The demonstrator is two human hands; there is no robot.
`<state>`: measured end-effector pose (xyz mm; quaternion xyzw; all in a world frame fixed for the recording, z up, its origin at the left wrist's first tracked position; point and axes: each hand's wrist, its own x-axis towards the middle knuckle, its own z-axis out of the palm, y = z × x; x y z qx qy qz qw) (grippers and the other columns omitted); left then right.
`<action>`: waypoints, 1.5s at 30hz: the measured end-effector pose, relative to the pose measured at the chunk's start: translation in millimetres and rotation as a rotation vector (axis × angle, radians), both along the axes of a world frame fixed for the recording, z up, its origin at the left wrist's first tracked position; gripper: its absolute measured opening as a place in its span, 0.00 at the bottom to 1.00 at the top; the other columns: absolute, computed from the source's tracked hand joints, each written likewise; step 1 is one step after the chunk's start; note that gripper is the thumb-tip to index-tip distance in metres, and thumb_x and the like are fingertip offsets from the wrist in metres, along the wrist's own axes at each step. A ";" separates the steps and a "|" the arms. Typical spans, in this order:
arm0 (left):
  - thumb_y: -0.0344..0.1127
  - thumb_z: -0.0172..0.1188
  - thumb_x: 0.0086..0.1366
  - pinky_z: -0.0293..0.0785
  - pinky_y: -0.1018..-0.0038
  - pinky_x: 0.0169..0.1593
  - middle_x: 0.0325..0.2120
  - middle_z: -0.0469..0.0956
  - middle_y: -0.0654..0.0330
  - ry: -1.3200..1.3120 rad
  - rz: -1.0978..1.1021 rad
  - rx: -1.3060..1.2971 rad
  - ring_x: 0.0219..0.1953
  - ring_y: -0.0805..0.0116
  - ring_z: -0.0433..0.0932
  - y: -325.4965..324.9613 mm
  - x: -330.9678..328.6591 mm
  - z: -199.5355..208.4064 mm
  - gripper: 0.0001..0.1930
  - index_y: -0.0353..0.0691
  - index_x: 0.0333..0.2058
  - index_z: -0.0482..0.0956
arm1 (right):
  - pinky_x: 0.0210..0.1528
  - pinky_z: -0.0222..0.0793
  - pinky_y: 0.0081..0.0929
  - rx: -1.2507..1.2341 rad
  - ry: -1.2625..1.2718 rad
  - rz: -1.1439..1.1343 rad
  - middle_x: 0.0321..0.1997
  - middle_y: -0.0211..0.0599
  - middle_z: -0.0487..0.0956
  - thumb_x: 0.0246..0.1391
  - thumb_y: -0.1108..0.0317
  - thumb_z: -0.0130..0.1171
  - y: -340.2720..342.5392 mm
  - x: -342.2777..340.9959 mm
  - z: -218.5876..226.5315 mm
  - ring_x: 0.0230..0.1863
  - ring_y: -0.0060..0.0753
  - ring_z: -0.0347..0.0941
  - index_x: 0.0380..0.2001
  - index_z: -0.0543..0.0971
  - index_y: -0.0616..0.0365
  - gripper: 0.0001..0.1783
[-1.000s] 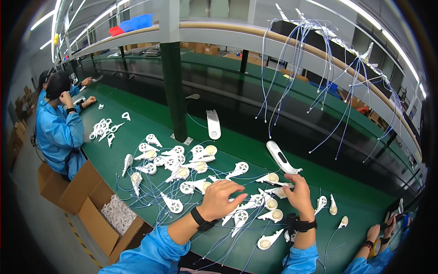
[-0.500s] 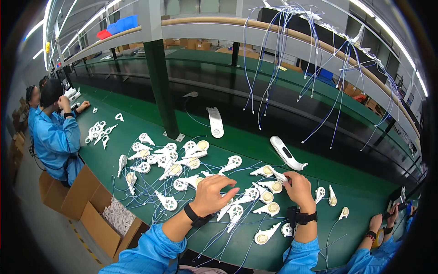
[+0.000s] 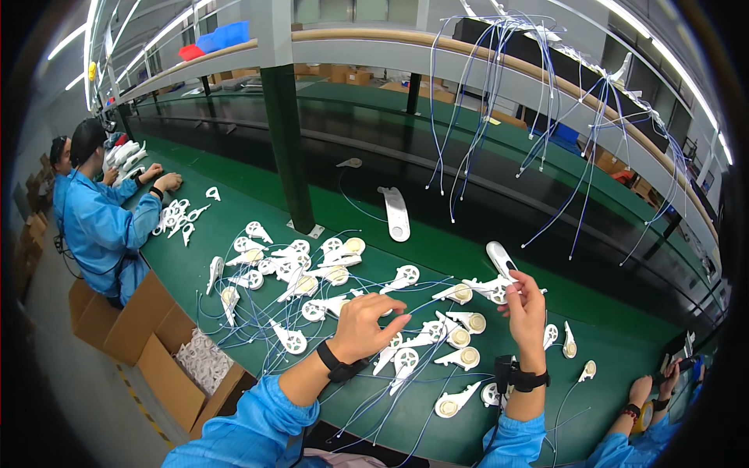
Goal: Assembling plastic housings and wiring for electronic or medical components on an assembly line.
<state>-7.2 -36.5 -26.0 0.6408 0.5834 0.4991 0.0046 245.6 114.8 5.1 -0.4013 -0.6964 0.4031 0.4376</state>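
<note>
My right hand [image 3: 525, 312] pinches a white teardrop-shaped plastic part [image 3: 491, 289] with a spoked round end, raised over the right side of the pile. Behind it a long white curved housing [image 3: 499, 256] with a dark slot is partly hidden by my fingers. My left hand [image 3: 365, 324] hovers over the middle of the pile, fingers curved and thumb apart, with nothing in it. Around both hands lie several similar white parts [image 3: 289, 338], some with cream discs [image 3: 449, 406], tangled with thin blue and white cables [image 3: 374, 413].
Another white housing [image 3: 396, 214] lies beyond the pile, near a dark post [image 3: 287, 148]. Cables [image 3: 491, 101] hang from the overhead rail. An open cardboard box [image 3: 168, 382] of white pieces stands at left. Co-workers in blue sit left [image 3: 97, 226] and right [image 3: 636, 437].
My right hand has lifted and turned, bringing the white part up into clear view. My left hand stays nearly in place. The left co-worker's raised hand has come down to the table.
</note>
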 end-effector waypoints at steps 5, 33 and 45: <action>0.32 0.68 0.54 0.75 0.70 0.34 0.28 0.83 0.54 -0.074 0.011 -0.062 0.29 0.59 0.82 1.3 -5.3 3.2 0.07 0.35 0.30 0.83 | 0.25 0.65 0.13 -0.033 0.201 0.028 0.30 0.25 0.74 0.63 0.70 0.52 1.1 14.6 15.5 0.23 0.14 0.70 0.53 0.73 0.63 0.17; 0.57 0.65 0.54 0.75 0.62 0.48 0.36 0.84 0.54 0.019 0.446 -0.769 0.42 0.54 0.82 228.4 -20.4 -47.5 0.22 0.44 0.36 0.84 | 0.30 0.67 0.12 -0.306 0.139 0.453 0.30 0.27 0.77 0.54 0.74 0.63 -33.0 46.4 62.1 0.28 0.13 0.70 0.47 0.77 0.66 0.16; 0.26 0.48 0.62 0.74 0.73 0.19 0.33 0.77 0.48 -0.992 -0.178 -0.492 0.22 0.63 0.80 176.0 -30.1 -13.8 0.13 0.33 0.46 0.65 | 0.31 0.72 0.15 -0.306 0.081 0.489 0.32 0.31 0.79 0.55 0.74 0.63 -28.0 28.8 52.5 0.30 0.15 0.74 0.47 0.76 0.67 0.17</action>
